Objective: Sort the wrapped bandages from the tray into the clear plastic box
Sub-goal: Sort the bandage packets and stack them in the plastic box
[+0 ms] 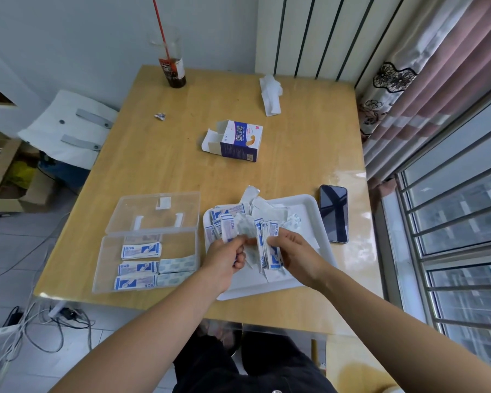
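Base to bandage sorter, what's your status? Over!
Over the tray, left hand and right hand both grip wrapped bandages. The clear plastic box sits open beside it, partly filled. Nothing between them.

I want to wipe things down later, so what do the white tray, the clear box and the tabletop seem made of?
White rectangular tray: probably matte plastic; moulded rounded rim. Clear hinged box: transparent plastic; wrapped bandages show through its walls. Light tabletop: wood or wood-look laminate, glossy, with window glare.
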